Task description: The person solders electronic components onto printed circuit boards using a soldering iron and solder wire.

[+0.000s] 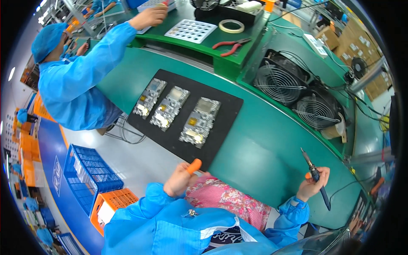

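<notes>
In my right hand (313, 185) is a soldering iron (315, 173), gripped by its dark handle with the metal tip pointing up and to the left. An orange finger cot shows on one of that hand's fingers. My left hand (178, 180) hovers by the near edge of a black mat (170, 146), with an orange finger cot (194, 166) on an outstretched finger. Nothing is visible in it. Lying apart on the mat are three circuit boards: a left one (149, 98), a middle one (170, 108) and a right one (200, 122).
Two caged fans (278, 83) stand at the right behind the green bench (263, 144). On the raised shelf are red-handled pliers (231, 45), a tape roll (231, 26) and a white perforated tray (190, 31). A co-worker (80, 80) sits at the left, above blue crates (91, 174).
</notes>
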### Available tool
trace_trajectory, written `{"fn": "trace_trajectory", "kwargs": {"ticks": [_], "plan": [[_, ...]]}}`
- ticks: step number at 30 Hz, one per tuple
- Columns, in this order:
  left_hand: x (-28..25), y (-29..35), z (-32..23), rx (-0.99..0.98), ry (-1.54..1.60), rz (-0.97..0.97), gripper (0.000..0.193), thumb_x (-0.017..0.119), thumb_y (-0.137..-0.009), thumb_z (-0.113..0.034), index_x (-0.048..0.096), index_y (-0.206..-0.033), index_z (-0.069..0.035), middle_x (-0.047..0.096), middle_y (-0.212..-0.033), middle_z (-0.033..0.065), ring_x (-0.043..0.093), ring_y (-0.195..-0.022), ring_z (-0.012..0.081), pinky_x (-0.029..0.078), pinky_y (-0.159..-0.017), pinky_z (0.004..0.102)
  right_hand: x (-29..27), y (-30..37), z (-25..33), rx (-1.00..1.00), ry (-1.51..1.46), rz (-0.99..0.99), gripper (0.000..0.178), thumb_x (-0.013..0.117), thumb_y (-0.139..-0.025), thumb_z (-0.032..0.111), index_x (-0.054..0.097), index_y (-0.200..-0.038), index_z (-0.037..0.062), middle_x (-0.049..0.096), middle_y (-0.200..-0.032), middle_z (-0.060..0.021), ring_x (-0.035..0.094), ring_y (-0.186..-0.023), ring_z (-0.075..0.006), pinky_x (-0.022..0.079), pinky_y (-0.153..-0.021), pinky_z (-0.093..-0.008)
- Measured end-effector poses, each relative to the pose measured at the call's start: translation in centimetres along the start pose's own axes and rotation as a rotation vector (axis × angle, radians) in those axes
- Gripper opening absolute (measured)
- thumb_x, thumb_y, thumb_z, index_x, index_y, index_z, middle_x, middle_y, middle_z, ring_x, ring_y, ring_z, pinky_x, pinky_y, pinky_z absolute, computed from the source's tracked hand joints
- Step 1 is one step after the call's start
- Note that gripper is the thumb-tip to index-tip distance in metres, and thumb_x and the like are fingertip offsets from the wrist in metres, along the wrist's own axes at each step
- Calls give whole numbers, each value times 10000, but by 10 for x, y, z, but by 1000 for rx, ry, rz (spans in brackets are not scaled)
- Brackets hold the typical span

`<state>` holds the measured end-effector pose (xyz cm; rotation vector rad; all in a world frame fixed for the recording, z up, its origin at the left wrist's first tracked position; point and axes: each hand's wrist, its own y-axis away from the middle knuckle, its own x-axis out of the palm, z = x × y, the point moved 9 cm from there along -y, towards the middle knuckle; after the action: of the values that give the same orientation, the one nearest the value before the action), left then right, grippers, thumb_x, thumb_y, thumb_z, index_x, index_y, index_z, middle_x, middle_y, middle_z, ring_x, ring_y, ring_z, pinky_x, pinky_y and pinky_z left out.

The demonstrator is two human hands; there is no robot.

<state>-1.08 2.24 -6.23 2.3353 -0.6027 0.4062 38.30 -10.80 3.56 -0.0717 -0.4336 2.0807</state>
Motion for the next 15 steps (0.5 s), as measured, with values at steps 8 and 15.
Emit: {"fn": "trace_trajectory", "kwargs": {"ticks": [8, 15], "plan": [[180, -13, 85, -500, 147, 493, 503, 406, -952, -410, 611, -957, 50, 523, -550, 7, 150, -389, 41, 151, -372, 228, -3, 3, 41, -42, -52, -59, 345, 334, -944, 333, 456, -818, 35, 420, -576, -6, 319, -417, -34, 220, -371, -171], [254, -9, 145, -622, 185, 597, 454, 380, -968, -359, 429, -1221, 15, 623, -1052, 190, 215, -402, 44, 189, -355, 209, -30, 14, 61, -28, 28, -112, 381, 360, -952, 423, 455, -885, 60, 428, -592, 9, 322, -434, -30, 217, -384, -166]]}}
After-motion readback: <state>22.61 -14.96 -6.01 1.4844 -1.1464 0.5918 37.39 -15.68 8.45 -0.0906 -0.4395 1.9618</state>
